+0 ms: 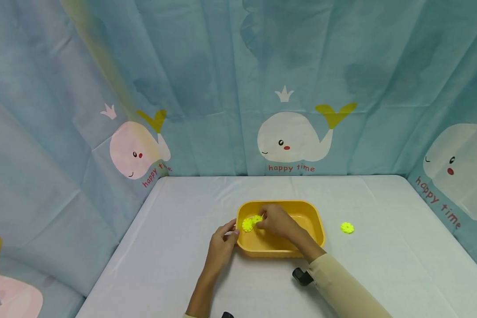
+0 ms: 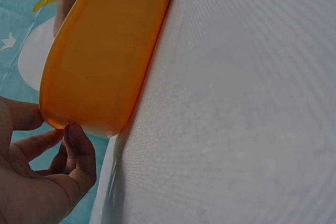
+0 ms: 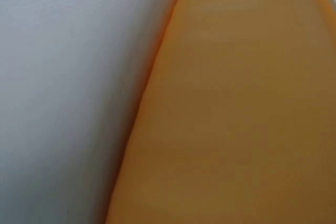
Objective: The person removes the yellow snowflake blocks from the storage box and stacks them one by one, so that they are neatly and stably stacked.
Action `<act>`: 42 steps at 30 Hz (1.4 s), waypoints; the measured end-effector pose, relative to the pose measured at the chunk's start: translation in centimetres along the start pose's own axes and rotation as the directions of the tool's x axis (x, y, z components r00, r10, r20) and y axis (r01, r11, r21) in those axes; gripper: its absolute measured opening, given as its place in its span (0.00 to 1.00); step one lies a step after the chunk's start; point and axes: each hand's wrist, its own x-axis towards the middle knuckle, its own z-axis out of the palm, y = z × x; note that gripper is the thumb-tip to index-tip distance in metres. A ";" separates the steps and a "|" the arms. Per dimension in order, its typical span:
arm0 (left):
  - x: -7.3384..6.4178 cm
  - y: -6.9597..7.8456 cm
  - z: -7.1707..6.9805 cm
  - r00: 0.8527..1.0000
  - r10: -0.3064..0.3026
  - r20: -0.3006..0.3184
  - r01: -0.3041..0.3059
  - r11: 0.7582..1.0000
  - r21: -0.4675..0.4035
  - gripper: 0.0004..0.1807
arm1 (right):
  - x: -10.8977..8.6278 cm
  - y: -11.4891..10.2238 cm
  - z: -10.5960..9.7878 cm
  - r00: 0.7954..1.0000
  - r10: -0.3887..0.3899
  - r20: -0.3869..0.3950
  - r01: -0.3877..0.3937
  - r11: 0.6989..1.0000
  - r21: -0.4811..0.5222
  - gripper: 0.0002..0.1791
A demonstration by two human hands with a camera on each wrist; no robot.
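Observation:
A shallow yellow-orange tray (image 1: 268,254) stands on the table. At its left end, my left hand (image 1: 221,248) holds the rim with thumb and fingertips; the left wrist view shows that hand (image 2: 39,169) against the tray's outer wall (image 2: 110,56). Reaching in over the near side, my right hand (image 1: 277,221) pinches a bright yellow flower-shaped piece (image 1: 256,219), partly covered by its fingers. A second such flower piece (image 1: 247,225) lies beside it in the tray's left part. The right wrist view has only the tray wall (image 3: 236,108) close up, without the hand.
Another yellow flower piece (image 1: 347,228) lies on the white-covered table (image 1: 381,265), right of the tray. Blue curtains (image 1: 222,88) printed with whales enclose the table's back and sides. A black wrist device (image 1: 302,277) sits by the right sleeve.

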 end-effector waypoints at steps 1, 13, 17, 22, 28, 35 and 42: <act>0.0 0.0 0.0 1.000 -0.001 0.000 0.001 1.000 0.004 0.24 | -0.2 0.0 -0.2 1.000 -0.001 -0.009 0.001 1.000 0.011 0.17; -0.1 0.0 0.0 1.000 0.003 -0.002 -0.003 1.000 -0.001 0.24 | -3.3 0.2 -3.6 0.996 -0.051 -0.078 0.061 0.989 0.132 0.19; -0.1 0.0 0.0 1.000 0.008 -0.002 -0.008 1.000 -0.009 0.24 | -4.7 0.6 -5.2 0.987 -0.093 -0.128 0.111 0.983 0.143 0.19; 0.0 -0.1 0.0 1.000 0.014 -0.006 -0.014 1.000 0.009 0.24 | -6.5 1.4 -6.7 0.968 -0.148 -0.204 0.165 0.984 0.067 0.16; -0.2 -0.1 -0.1 1.000 0.012 -0.012 -0.012 1.000 0.023 0.24 | -8.5 2.7 -8.3 0.945 -0.173 -0.277 0.176 0.984 -0.014 0.15; -0.2 -0.2 0.0 1.000 0.023 0.000 -0.023 0.999 -0.026 0.24 | -10.9 4.4 -9.9 0.933 -0.137 -0.332 0.122 0.990 -0.066 0.18; -0.2 -0.1 0.0 1.000 0.023 -0.003 -0.023 1.000 -0.019 0.24 | -12.9 6.2 -10.9 0.914 -0.105 -0.392 0.082 0.994 -0.074 0.19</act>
